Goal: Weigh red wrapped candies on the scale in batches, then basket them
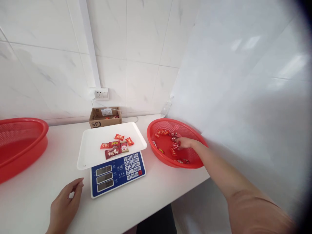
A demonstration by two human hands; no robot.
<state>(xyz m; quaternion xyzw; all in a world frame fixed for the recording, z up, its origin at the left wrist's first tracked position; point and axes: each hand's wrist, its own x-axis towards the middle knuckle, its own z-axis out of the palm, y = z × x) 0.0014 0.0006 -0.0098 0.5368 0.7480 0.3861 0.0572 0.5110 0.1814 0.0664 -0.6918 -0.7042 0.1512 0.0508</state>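
My right hand (184,143) reaches down into the red plastic basket (159,158) on the right. Its fingers are closed around a red wrapped candy (175,146), partly hidden by them. More candies, such as a red one (165,132), lie scattered over the basket floor. My left hand (65,203) rests on the table left of the digital scale (118,175), thumb and forefinger pinched together with nothing in them. Several red and dark red wrapped candies (113,151) lie on the scale's white tray (91,144). Its display digits are faint.
Another red basket (36,143) stands at the left edge of the white table (131,208). Behind the scale is a small cardboard box (105,123) with some wrapped candies inside. A wall socket (101,94) is above it, with a thin cable near the box.
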